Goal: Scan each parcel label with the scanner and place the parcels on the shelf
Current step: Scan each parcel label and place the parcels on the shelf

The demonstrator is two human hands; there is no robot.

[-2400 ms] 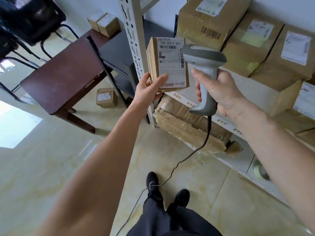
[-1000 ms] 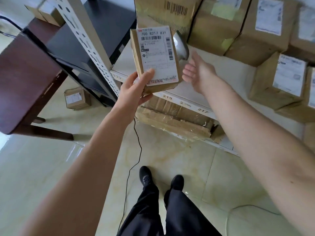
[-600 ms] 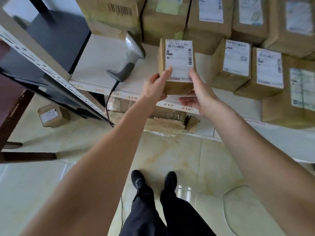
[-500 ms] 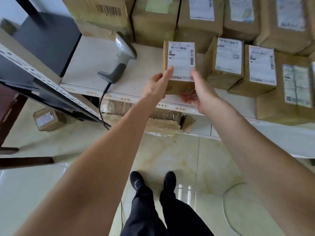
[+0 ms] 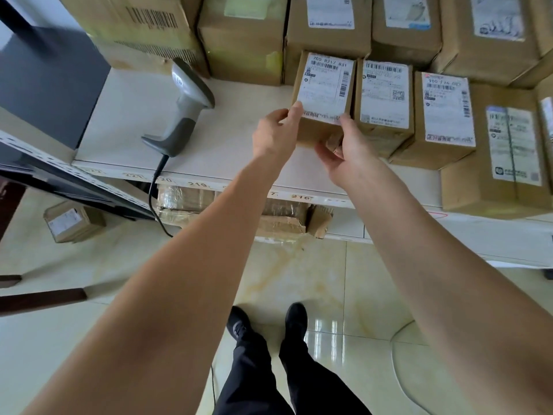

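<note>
A small brown parcel (image 5: 324, 88) with a white label stands upright on the white shelf (image 5: 143, 115), touching the labelled parcel (image 5: 384, 97) to its right. My left hand (image 5: 275, 131) grips its lower left edge, thumb on the label. My right hand (image 5: 348, 148) holds its lower right corner from the front. The grey scanner (image 5: 185, 109) lies on the shelf to the left, apart from both hands, its black cable (image 5: 154, 199) hanging over the shelf edge.
Several labelled cardboard parcels (image 5: 446, 115) fill the shelf's back and right. A taped flat box (image 5: 281, 217) sits on the lower shelf. A small parcel (image 5: 70, 221) lies on the tiled floor at left, by a dark table leg (image 5: 42, 299).
My right hand laid the scanner on the shelf and joined the left on the parcel. Both hands moved the parcel right and back, against the row of parcels.
</note>
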